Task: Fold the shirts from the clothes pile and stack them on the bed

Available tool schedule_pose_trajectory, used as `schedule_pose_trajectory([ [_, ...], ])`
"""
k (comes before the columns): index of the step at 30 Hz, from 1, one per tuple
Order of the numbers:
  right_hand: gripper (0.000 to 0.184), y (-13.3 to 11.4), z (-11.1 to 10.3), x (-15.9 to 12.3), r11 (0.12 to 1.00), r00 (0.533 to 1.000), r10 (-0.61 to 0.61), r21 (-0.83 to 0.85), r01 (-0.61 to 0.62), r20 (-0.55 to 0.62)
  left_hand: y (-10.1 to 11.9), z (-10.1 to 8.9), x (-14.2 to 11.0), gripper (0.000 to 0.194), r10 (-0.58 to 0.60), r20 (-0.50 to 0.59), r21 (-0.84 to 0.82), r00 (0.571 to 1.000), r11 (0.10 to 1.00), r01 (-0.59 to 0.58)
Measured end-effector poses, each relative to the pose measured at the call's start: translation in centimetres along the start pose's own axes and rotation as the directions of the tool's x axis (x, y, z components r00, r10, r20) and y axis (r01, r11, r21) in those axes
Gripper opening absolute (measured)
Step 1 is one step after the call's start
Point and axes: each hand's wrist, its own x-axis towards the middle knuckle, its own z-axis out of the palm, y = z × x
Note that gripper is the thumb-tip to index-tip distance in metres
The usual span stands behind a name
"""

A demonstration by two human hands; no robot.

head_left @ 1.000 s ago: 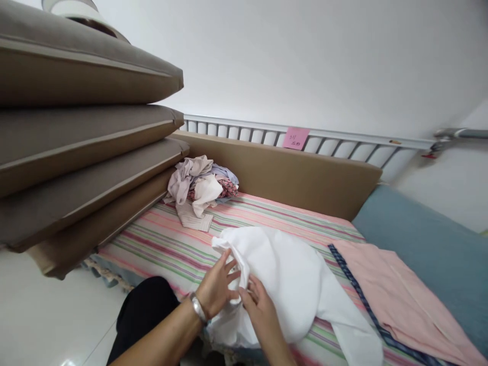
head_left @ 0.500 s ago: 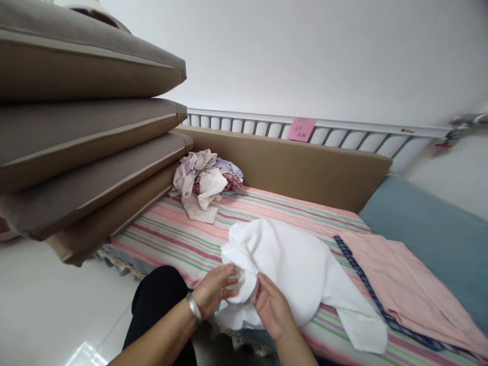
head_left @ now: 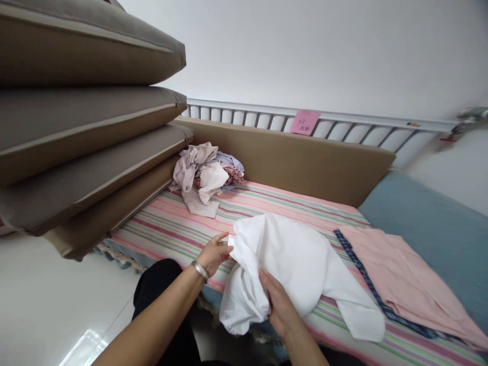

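White garment (head_left: 293,264) bunched on striped sheet (head_left: 171,229), near its front edge. Left hand (head_left: 216,251) pinching garment's left edge; right hand (head_left: 280,304) closed on its lower fold. Heap of clothes (head_left: 206,175) farther back on sheet; pink cloth (head_left: 400,284) to garment's right. Best handled by pulling edges apart evenly, keeping fabric taut.

4 stacked cushions (head_left: 76,117) – 1 white garment (head_left: 297,264) – 1 clothes pile (head_left: 206,173)
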Motion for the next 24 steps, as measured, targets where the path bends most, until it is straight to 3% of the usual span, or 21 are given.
schedule_pose_trajectory([
  [3,0.036,-0.6,-0.1,-0.2,0.998,0.997,0.058,-0.011,-0.058,0.054,-0.2,-0.3,0.3,0.055,0.015,-0.061,-0.023,0.998,1.000,-0.016],
  [7,0.040,-0.7,-0.4,-0.1,0.995,1.000,0.005,0.095,-0.003,-0.025,1.0,-0.4,0.7,0.046,0.037,-0.024,-0.037,0.999,0.999,-0.038],
  [10,0.041,-0.5,-0.5,0.2,0.985,0.998,0.013,0.175,-0.001,-0.069,1.4,-0.1,0.7,0.036,0.039,-0.062,-0.082,0.997,0.996,-0.044],
  [14,0.036,0.2,-0.5,0.6,0.973,0.993,0.011,0.232,0.016,-0.115,-0.3,-0.1,-0.2,0.008,-0.014,-0.140,-0.176,0.990,0.984,-0.011],
  [19,0.032,1.5,-0.3,0.5,0.988,0.998,-0.027,0.151,0.035,-0.049,-3.6,-0.7,-2.4,0.030,-0.279,-0.115,-0.139,0.953,0.955,0.262],
  [21,0.031,2.0,-0.2,0.2,0.996,0.999,-0.033,0.087,0.030,0.038,-4.0,-0.9,-2.8,0.026,-0.282,-0.066,-0.133,0.957,0.953,0.271],
  [24,0.028,2.6,-0.3,-0.3,0.999,0.993,-0.039,-0.014,0.040,0.114,-3.8,-1.0,-2.9,0.023,-0.182,-0.047,-0.129,0.982,0.976,0.175],
])
